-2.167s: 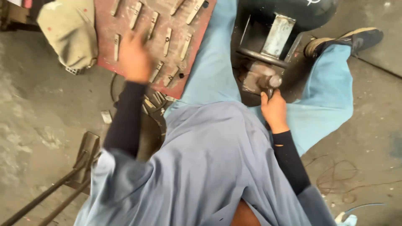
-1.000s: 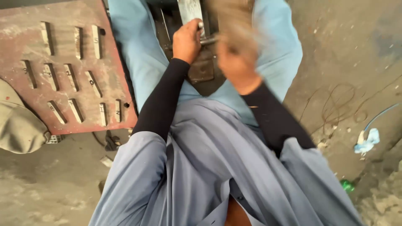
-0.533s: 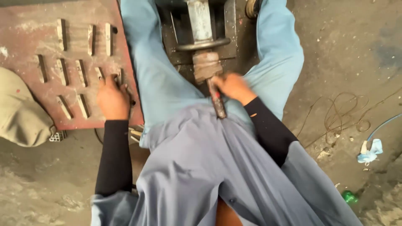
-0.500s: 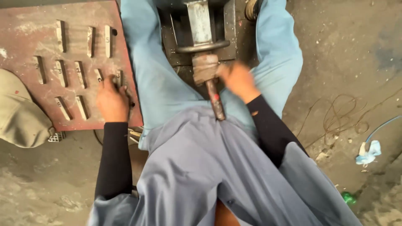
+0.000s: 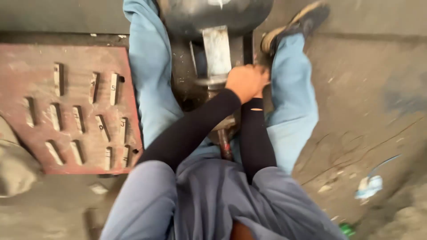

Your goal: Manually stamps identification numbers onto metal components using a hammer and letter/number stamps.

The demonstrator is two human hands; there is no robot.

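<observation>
Both hands (image 5: 246,82) close together, seemingly gripping the metal shaft (image 5: 216,51); a slip could pinch fingers against the dark cylinder (image 5: 213,13).

Rough workshop floor, daylight

Grey concrete floor (image 5: 364,111), cracked & dusty; rusty red plate (image 5: 71,155) w/ metal bars lies left; white-blue scrap (image 5: 369,186) at right.

I see my left hand (image 5: 245,81) closed over a metal shaft (image 5: 217,53) under a dark round housing (image 5: 213,13), my right hand hidden behind it. A red plate (image 5: 71,111) carrying metal stamps (image 5: 114,89) lies on the floor beside my left leg.
</observation>
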